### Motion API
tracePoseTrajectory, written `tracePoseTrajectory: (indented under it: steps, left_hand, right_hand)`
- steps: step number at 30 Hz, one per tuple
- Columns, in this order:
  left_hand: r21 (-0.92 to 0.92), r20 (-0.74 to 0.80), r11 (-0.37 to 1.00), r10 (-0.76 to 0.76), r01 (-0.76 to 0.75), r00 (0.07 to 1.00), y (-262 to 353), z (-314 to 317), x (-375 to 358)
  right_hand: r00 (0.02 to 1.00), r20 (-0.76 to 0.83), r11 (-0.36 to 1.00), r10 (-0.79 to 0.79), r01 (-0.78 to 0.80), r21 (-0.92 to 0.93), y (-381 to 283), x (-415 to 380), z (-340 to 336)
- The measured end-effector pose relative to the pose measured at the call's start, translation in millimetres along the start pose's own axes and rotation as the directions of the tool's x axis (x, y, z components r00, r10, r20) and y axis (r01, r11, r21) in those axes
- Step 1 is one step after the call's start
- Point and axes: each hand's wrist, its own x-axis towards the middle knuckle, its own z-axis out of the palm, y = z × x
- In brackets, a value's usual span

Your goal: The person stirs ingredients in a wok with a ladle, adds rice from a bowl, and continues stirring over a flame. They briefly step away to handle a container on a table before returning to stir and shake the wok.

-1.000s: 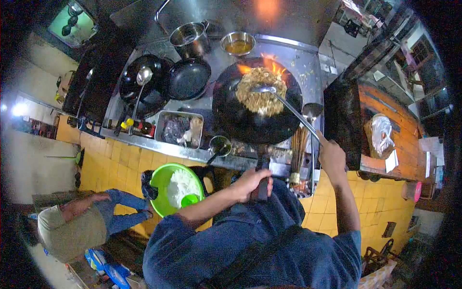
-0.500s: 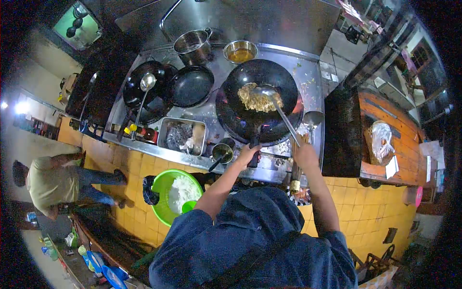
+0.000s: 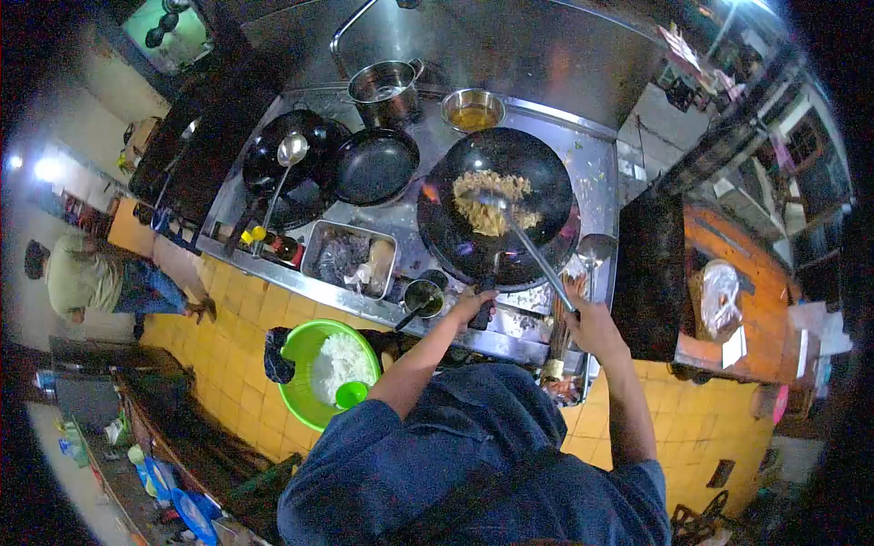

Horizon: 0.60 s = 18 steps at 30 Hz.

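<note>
My left hand is wrapped round the dark handle of a black wok on the stove. In my right hand is the long handle of a metal ladle, its bowl down in the wok. Brown, crumbly-looking food covers the wok's middle and partly hides the ladle's bowl. An orange flame glows by the wok's left rim. Left of my left hand stands a small pot with a dark-handled utensil in it.
A frying pan, a second wok with a ladle, a steel pot, a metal bowl and a metal tray occupy the stove. Below is a green basin of white rice. Another person is at far left.
The food is spread wider across the wok, and the ladle has shifted within it. My view has turned slightly. The other person's posture has changed at the left.
</note>
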Motion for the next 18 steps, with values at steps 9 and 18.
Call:
tracePoseTrajectory:
  steps: [9,18]
  left_hand:
    - [-0.197,-0.228,0.969,-0.195,0.151,0.954,53,79,-58]
    - [-0.320,0.223,0.901,-0.229,0.293,0.948,53,51,-64]
  right_hand:
    - [0.959,0.240,0.988,0.148,-0.156,0.011,-2,30,-12]
    - [0.938,0.322,0.991,0.131,-0.112,-0.076,-37,-15,-84]
